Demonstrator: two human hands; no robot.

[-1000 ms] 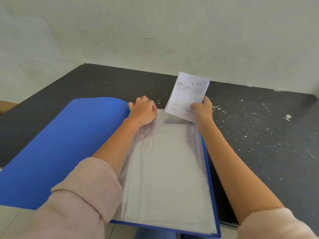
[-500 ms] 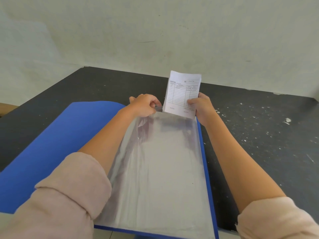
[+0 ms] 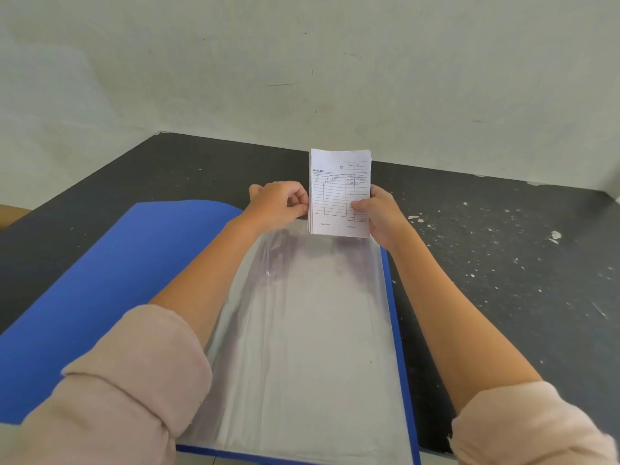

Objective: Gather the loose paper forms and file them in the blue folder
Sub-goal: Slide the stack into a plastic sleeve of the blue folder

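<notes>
A blue folder (image 3: 110, 283) lies open on the black table, its cover folded out to the left. Clear plastic sleeves (image 3: 312, 347) fill its right half. My right hand (image 3: 380, 216) holds a small stack of white paper forms (image 3: 339, 193) upright at the sleeve's far edge, printed table facing me. My left hand (image 3: 278, 204) pinches the top edge of the clear sleeve right beside the stack's left side. The stack's lower edge meets the sleeve's opening; whether it is inside I cannot tell.
The black table (image 3: 503, 263) runs to a pale wall behind and carries white paint flecks (image 3: 555, 234) on its right side. The folder's near edge overhangs the table's front edge.
The paper stack has swung from tilted to upright and shifted left over the sleeve's top edge. My left hand has lifted from flat on the sleeve to pinching its edge.
</notes>
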